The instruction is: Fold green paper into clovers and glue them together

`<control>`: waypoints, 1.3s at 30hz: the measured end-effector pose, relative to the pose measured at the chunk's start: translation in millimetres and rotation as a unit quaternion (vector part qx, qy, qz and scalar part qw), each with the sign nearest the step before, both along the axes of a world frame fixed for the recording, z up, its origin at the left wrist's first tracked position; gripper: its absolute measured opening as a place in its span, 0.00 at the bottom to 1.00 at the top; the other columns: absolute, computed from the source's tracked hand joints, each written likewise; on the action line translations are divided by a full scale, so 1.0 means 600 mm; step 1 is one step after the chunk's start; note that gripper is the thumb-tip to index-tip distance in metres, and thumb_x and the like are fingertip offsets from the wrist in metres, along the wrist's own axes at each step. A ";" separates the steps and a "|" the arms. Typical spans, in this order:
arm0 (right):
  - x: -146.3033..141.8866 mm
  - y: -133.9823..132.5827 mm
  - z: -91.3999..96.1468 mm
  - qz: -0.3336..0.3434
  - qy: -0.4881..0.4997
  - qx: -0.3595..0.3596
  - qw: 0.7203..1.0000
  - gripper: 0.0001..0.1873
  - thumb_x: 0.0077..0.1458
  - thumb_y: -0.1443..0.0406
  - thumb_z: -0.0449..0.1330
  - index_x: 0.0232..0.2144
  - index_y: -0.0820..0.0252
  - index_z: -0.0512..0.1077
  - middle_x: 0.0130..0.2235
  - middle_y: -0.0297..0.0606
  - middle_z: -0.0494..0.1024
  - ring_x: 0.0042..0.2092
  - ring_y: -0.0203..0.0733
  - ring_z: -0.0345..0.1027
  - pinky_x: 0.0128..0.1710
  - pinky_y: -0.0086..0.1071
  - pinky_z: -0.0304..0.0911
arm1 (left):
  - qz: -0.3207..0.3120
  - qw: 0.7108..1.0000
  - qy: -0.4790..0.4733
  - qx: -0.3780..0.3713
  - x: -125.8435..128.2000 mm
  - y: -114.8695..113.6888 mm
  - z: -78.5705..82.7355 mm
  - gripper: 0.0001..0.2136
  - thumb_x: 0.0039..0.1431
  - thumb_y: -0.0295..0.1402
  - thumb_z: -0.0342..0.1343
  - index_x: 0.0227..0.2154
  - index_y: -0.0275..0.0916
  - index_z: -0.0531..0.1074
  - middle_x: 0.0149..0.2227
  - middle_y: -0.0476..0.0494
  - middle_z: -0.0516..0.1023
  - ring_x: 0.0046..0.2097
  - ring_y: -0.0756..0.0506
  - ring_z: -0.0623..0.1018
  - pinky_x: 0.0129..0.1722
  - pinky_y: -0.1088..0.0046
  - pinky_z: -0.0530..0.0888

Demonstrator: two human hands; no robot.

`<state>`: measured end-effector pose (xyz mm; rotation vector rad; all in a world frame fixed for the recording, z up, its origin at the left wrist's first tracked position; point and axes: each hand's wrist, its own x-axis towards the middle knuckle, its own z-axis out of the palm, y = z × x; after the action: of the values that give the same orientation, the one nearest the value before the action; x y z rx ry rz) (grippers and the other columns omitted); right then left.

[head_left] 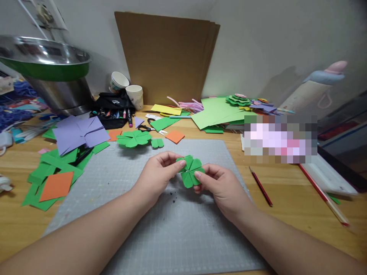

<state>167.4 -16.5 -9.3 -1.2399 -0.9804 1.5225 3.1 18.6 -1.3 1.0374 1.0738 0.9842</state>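
Between both hands, above the grey cutting mat point(183, 236), is a green folded paper flower point(190, 170) with rounded petals and creases meeting at its middle. My left hand point(162, 172) pinches its left edge, thumb on top. On the right edge, my right hand point(219, 185) grips it the same way, thumb on a lower petal. A larger green paper flower point(134, 139) lies at the mat's far left edge. Beside it sits a small green paper piece point(157, 143). Small dark scraps point(173, 197) lie on the mat below the hands.
Green strips, an orange square point(56, 186) and a purple folded paper point(80, 133) lie at left. Scissors point(151, 129), a black pencil case point(113, 110) and paper cups point(134, 97) stand behind the mat. A pencil point(260, 187) lies right, near a blurred-out patch. Cardboard point(166, 57) leans on the wall.
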 end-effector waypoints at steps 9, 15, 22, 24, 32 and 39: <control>0.001 0.002 0.001 0.004 -0.008 0.001 1.000 0.15 0.42 0.56 0.69 0.23 0.62 0.73 0.22 0.32 0.75 0.24 0.32 0.67 0.27 0.28 0.64 | -0.020 0.999 -0.006 -0.025 -0.002 0.001 -0.002 0.09 0.47 0.36 0.66 0.29 0.37 0.75 0.27 0.52 0.75 0.27 0.54 0.68 0.30 0.76 0.63; -0.001 0.001 0.003 0.008 -0.018 0.005 1.000 0.15 0.42 0.56 0.68 0.22 0.62 0.73 0.22 0.33 0.75 0.24 0.32 0.67 0.27 0.28 0.64 | -0.027 0.997 -0.039 -0.058 -0.001 -0.002 -0.002 0.10 0.46 0.35 0.66 0.27 0.36 0.72 0.27 0.50 0.75 0.28 0.53 0.70 0.31 0.75 0.66; 0.000 0.002 0.001 0.014 -0.016 0.004 1.000 0.15 0.43 0.56 0.68 0.23 0.63 0.73 0.22 0.32 0.75 0.24 0.32 0.66 0.27 0.28 0.63 | -0.066 0.984 -0.125 -0.108 -0.003 0.000 -0.003 0.12 0.47 0.32 0.66 0.25 0.36 0.67 0.27 0.48 0.76 0.30 0.50 0.75 0.35 0.70 0.72; 0.001 0.002 0.000 0.016 -0.015 0.006 1.000 0.15 0.43 0.56 0.68 0.23 0.63 0.73 0.22 0.32 0.75 0.24 0.31 0.66 0.27 0.27 0.63 | -0.071 0.981 -0.138 -0.117 -0.004 -0.001 -0.004 0.11 0.47 0.32 0.66 0.25 0.36 0.67 0.28 0.48 0.77 0.30 0.50 0.76 0.36 0.70 0.72; 0.000 0.001 0.001 0.023 -0.019 0.005 1.000 0.15 0.43 0.56 0.68 0.23 0.63 0.72 0.21 0.32 0.74 0.23 0.31 0.66 0.27 0.27 0.63 | -0.060 0.984 -0.133 -0.106 -0.001 -0.004 -0.002 0.11 0.47 0.30 0.66 0.25 0.36 0.67 0.26 0.50 0.76 0.29 0.51 0.75 0.33 0.74 0.72; 0.001 0.004 0.001 0.026 -0.026 0.007 0.999 0.15 0.44 0.56 0.67 0.23 0.62 0.71 0.21 0.31 0.73 0.23 0.32 0.65 0.26 0.27 0.62 | -0.070 0.989 -0.089 -0.094 -0.004 -0.003 -0.002 0.09 0.47 0.32 0.66 0.30 0.35 0.75 0.30 0.46 0.79 0.31 0.49 0.77 0.36 0.72 0.72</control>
<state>168.3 -13.9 -9.0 -1.2577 -1.0621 1.5280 0.8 16.8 -2.7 0.8419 0.9146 0.8289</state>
